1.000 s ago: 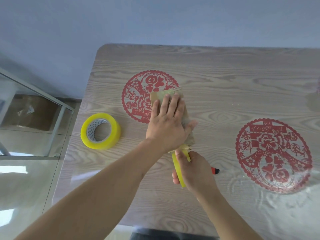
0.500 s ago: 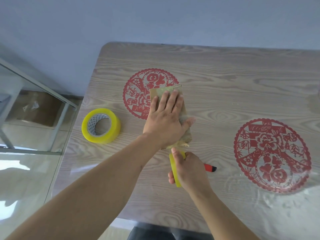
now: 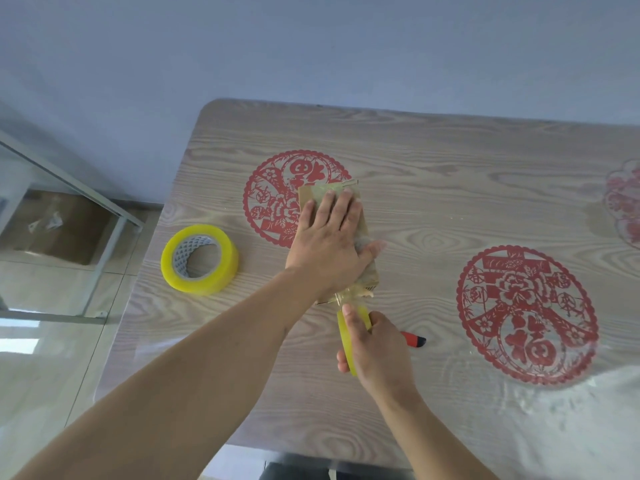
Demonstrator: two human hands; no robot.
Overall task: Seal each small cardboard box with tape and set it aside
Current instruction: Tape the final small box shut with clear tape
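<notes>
Left hand (image 3: 329, 244) flat on cardboard box (image 3: 367, 268); right hand (image 3: 377, 348) grips tape roll (image 3: 346, 337); woodgrain table (image 3: 450, 161), blue wall (image 3: 311, 46).

Two bare forearms, sleeveless (no rings, watch)

Wood-grain table (image 3: 450, 161) under glossy film; cardboard box (image 3: 308, 197); shiny tape roll (image 3: 200, 259).

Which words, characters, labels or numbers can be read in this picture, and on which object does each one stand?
"福": in the lower part of the round red paper-cut decoration on the right of the wooden table.
Round red paper-cut decoration beside the small brown cardboard box: its large figure is too stylised to read.
Yellow tape roll lying on the table: only a triangle pattern inside the core, no text.
</notes>
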